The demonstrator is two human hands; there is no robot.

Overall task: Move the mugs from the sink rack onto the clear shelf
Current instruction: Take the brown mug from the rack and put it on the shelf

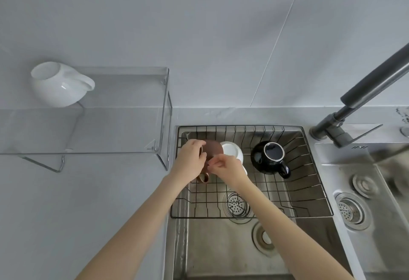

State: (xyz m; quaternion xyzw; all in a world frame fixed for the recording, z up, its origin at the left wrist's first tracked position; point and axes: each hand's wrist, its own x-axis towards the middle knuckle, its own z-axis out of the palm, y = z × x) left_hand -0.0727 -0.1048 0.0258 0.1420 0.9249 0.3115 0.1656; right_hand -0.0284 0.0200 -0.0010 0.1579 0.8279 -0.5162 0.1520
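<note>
A wire rack (309, 182) sits in the left sink basin. At its far left lies a brown mug (213, 150), and my left hand (191, 161) is wrapped around it. Its handle (203, 178) shows below that hand. My right hand (228, 169) rests against the brown mug's right side, over a white mug (232, 150) that lies upside down just behind it. Whether it grips either one I cannot tell. A black mug (269, 157) lies upside down further right in the rack. On the clear shelf (124, 111) at the left, a white mug (58, 84) lies at the far left end.
A dark faucet (363, 100) rises at the right, above the divider between the two basins. The second basin (358, 193) with its drains lies to the right. Grey countertop (77, 202) spreads below and in front of the shelf. A tiled wall stands behind.
</note>
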